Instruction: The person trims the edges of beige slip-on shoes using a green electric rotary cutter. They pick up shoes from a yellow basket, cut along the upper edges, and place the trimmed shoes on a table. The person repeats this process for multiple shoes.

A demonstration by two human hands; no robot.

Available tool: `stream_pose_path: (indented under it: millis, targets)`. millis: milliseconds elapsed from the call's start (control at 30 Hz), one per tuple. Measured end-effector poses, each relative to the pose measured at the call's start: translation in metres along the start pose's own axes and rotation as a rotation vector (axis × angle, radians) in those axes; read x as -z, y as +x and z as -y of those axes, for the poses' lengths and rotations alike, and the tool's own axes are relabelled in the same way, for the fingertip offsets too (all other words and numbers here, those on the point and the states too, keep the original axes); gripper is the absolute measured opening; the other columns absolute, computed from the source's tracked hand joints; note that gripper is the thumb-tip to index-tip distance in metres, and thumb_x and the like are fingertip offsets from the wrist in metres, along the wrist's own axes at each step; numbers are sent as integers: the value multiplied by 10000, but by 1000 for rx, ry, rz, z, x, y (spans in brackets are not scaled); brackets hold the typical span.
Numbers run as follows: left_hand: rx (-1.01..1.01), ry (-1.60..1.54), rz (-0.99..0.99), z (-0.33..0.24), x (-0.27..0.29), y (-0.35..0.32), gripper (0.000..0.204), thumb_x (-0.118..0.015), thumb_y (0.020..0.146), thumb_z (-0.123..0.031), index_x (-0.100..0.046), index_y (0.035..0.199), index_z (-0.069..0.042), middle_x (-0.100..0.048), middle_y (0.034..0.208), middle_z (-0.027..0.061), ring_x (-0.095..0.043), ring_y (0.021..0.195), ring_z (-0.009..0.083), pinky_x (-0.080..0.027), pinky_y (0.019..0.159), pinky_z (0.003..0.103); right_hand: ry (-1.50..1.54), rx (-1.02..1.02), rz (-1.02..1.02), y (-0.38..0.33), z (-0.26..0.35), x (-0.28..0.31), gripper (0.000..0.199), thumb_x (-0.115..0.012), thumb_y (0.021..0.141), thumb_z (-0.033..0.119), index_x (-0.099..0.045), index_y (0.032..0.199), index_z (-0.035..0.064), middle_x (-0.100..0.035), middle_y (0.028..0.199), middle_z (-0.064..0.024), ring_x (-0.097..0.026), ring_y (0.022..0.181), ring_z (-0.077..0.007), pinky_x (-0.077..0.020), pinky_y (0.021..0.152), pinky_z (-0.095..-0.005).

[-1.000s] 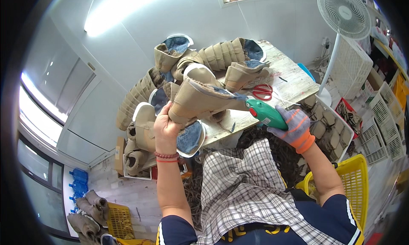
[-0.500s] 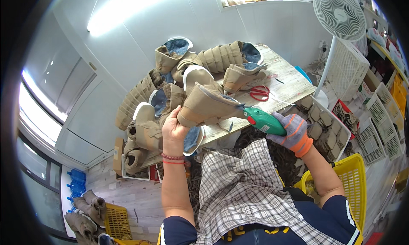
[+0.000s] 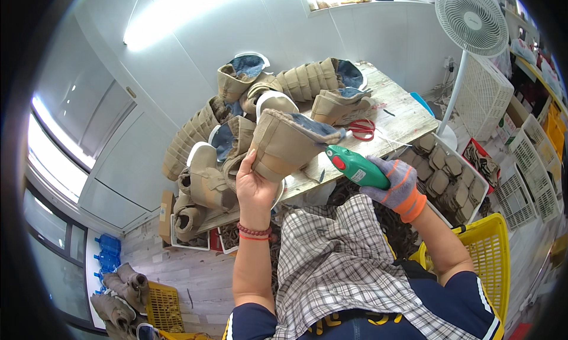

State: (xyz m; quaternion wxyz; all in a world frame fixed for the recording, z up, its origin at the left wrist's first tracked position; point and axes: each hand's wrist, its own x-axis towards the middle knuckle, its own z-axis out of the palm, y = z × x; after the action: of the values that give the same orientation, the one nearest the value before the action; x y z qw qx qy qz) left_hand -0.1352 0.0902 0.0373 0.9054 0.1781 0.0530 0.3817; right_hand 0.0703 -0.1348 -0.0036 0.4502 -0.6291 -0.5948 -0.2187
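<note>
My left hand (image 3: 255, 185) holds a tan boot (image 3: 289, 142) by its sole end, lifted above the worktable (image 3: 402, 118). The boot's blue lining faces right. My right hand (image 3: 395, 183), in a grey and orange glove, grips a green handheld tool (image 3: 355, 165) with a red button. The tool's tip touches the edge of the boot's opening. A checked cloth (image 3: 337, 263) lies over my lap below both hands.
A heap of tan boots (image 3: 236, 121) covers the left and back of the table. Red-handled scissors (image 3: 361, 128) lie on the tabletop. A white standing fan (image 3: 470, 20) is at the right, with white baskets, a tray of soles (image 3: 444, 177) and a yellow crate (image 3: 485, 251).
The boot and both hands have shifted slightly lower and leftward in view, and the tool tip stays against the boot's opening edge.
</note>
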Motion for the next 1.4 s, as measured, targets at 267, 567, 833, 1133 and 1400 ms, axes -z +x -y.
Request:
stream_pose_path:
  millis: [267, 567, 833, 1133, 1400]
  targets:
    - [-25, 155, 229, 19, -7, -15, 423, -475, 899, -63, -429, 1313, 12, -484, 1334, 155, -469, 1232, 302, -358, 1050, 480, 309, -317, 105, 8, 16, -7, 582, -807, 662, 348, -635, 1099, 4, -680, 830, -158, -677, 705, -252, -532, 659, -322]
    - [-237, 719, 234, 38, 28, -6, 358, -508, 879, 12, -520, 1236, -5, -573, 1224, 121, -557, 1132, 239, -440, 983, 387, 601, -571, 95, 10, 23, -13, 490, -769, 766, 284, -610, 1137, 7, -691, 881, -89, -636, 768, -96, -512, 696, -251]
    - [-477, 1509, 271, 43, 49, -1, 110, -616, 833, 4, -630, 941, 11, -578, 892, 26, -520, 732, 80, -413, 628, 239, 671, -766, 102, 9, 16, -17, 465, -758, 783, 305, -620, 1106, 1, -660, 811, -34, -583, 694, -71, -482, 630, -234]
    - [-647, 1946, 688, 47, 57, -5, 197, -633, 727, 32, -627, 919, -11, -589, 1014, 174, -500, 1025, 390, -427, 842, 432, 935, -989, 94, 15, 11, -9, 411, -715, 816, 372, -616, 943, -5, -558, 658, 2, -493, 520, -54, -394, 481, -214]
    - [-677, 1936, 794, 53, 58, -7, 186, -652, 681, 32, -616, 863, 19, -604, 959, 172, -516, 981, 391, -425, 848, 435, 1016, -1035, 122, 15, -1, -7, 400, -692, 822, 417, -594, 837, 30, -549, 603, -19, -516, 491, -93, -402, 468, -226]
